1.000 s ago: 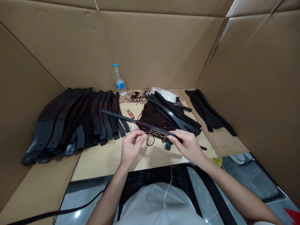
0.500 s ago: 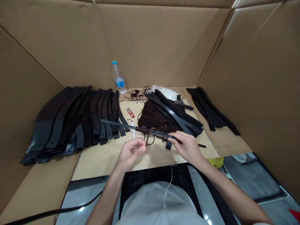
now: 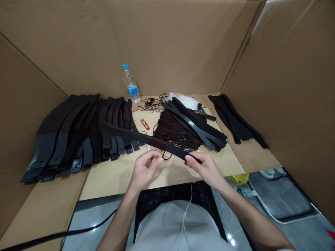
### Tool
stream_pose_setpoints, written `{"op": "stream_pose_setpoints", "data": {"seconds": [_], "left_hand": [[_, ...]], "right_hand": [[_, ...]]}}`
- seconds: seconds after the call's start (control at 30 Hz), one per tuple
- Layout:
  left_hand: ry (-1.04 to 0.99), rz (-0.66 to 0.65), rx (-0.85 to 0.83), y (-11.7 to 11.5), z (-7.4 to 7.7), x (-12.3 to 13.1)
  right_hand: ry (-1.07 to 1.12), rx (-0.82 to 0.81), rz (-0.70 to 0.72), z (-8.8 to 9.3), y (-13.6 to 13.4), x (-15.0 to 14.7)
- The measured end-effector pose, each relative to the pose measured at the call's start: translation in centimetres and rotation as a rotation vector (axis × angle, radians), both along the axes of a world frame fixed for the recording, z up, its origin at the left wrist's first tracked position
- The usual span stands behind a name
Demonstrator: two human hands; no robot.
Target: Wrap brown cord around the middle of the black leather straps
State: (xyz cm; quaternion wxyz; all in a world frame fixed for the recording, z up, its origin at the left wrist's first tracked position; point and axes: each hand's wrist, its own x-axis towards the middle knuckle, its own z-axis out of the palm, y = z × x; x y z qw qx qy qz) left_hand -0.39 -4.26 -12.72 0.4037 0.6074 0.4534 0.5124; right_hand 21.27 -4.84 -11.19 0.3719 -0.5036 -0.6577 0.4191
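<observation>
My right hand (image 3: 205, 165) grips one end of a curved black strip (image 3: 131, 134), thumb on top. The strip slants up to the left above the table, and dark brown cord is wound round its middle (image 3: 158, 143). In a pinch below that winding, my left hand (image 3: 148, 167) holds the loose brown cord (image 3: 167, 156), which hangs in a small loop. Behind the strip lies a heap of dark brown cord (image 3: 170, 127), with several bare black strips (image 3: 193, 122) resting across it.
Many cord-wrapped strips (image 3: 60, 139) are stacked at the left. Red thread snips (image 3: 144, 124) lie mid-table, with a water bottle (image 3: 132, 87) behind. More black strips (image 3: 237, 120) and a clear plastic bag (image 3: 185, 101) are at the back right. Cardboard walls (image 3: 178, 45) enclose the table.
The held strip has been turned from its thin edge so its broad face shows. Both hands stay in nearly the same places, and the view has shifted slightly.
</observation>
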Motion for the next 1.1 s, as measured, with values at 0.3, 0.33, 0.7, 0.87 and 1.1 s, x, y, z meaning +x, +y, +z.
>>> {"op": "stream_pose_setpoints", "data": {"seconds": [0.3,0.33,0.7,0.87,1.1], "left_hand": [[0.070,0.070,0.038,0.2,-0.2,-0.3],[0.085,0.077,0.054,0.3,-0.4,-0.4],[-0.076,0.086,0.015,0.4,-1.3,-0.7],[-0.125,0.055,-0.137,0.5,-0.5,-0.8],[-0.184,0.121,-0.167,0.6,-0.2,-0.6]], "right_hand": [[0.321,-0.360,0.077,-0.8,-1.0,-0.8],[0.359,-0.392,0.084,-0.9,-1.1,-0.9],[0.775,-0.939,0.383,-2.6,-2.0,-1.7],[0.835,-1.102,0.519,-3.5,-1.8,-2.4],[0.592,-0.772,0.363,-4.0,-2.1,-3.4]]}}
